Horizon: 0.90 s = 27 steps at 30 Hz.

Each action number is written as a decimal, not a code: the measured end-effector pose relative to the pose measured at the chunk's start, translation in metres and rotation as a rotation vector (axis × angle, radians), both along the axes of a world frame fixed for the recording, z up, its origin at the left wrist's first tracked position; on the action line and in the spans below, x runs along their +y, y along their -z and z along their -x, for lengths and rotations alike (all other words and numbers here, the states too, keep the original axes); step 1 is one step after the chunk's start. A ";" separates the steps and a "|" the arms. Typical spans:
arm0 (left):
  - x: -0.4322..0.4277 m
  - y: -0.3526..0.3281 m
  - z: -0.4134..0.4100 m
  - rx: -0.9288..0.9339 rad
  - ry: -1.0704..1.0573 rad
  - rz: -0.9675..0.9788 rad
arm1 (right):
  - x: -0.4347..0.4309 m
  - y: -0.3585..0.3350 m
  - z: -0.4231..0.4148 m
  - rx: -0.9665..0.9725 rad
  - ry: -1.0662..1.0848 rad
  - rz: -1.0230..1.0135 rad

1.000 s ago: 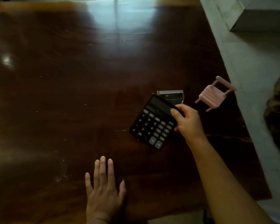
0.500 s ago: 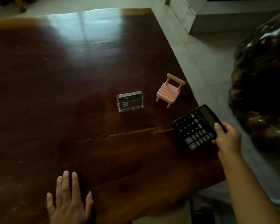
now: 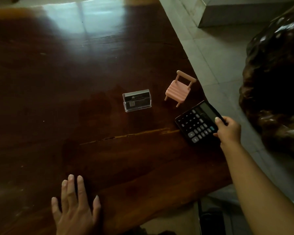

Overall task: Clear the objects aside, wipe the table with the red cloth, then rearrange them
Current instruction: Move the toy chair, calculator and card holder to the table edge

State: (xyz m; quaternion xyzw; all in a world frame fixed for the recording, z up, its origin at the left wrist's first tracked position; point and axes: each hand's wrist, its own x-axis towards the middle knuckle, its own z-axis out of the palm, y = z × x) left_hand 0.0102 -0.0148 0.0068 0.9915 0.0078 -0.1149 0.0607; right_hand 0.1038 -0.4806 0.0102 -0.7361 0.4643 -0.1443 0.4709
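I'm clearing objects aside: my right hand [image 3: 228, 131] grips the calculator [image 3: 199, 122] at the table [image 3: 58, 99] edge. Left hand [image 3: 75, 207] lies flat, fingers spread. Next, I'd set it down and release.

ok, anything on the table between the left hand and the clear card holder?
Nothing. In the head view, only bare dark wood, crossed by a long crack, separates the left hand from the card holder.

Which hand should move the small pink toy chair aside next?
Probably the right hand: it holds the black calculator just beside the small pink toy chair. The left hand lies flat, far away at the near edge.
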 end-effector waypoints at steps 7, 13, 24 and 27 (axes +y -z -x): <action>0.001 -0.003 0.000 0.030 -0.009 0.013 | 0.058 -0.030 0.012 -0.061 0.000 0.442; 0.003 0.003 -0.004 0.067 -0.017 0.015 | 0.154 -0.048 -0.055 -0.087 -0.511 0.471; 0.007 0.010 -0.009 0.036 -0.022 0.076 | 0.203 -0.044 -0.174 0.354 -1.276 0.835; 0.007 0.010 -0.008 0.037 -0.003 0.080 | 0.203 -0.035 -0.173 0.302 -1.259 0.857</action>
